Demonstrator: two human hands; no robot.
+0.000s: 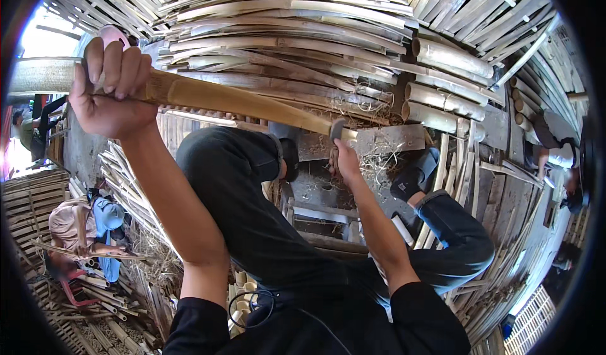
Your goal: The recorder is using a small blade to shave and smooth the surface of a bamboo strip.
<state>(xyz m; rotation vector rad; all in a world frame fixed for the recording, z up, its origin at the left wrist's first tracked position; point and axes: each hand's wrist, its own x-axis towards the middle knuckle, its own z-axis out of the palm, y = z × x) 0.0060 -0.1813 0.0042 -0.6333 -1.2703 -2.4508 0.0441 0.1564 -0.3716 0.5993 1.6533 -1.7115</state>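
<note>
My left hand (113, 90) is wrapped round a long, pale bamboo strip (233, 100), raised at the upper left. The strip slants down to the right across my view, and its far end narrows near my right hand (344, 161). That hand is closed on the handle of a knife, mostly hidden by the fingers. The knife's short dark blade (338, 128) meets the strip close to its end. Below the blade, thin curled shavings (385, 159) lie scattered around a wooden board (394, 138).
Long split bamboo slats (284, 23) are stacked ahead. Thick bamboo tubes (451, 58) lie at the right. More strips (136, 191) are piled by my left leg. One person (76, 222) sits at the left with a strip; another person (555, 134) works at the far right.
</note>
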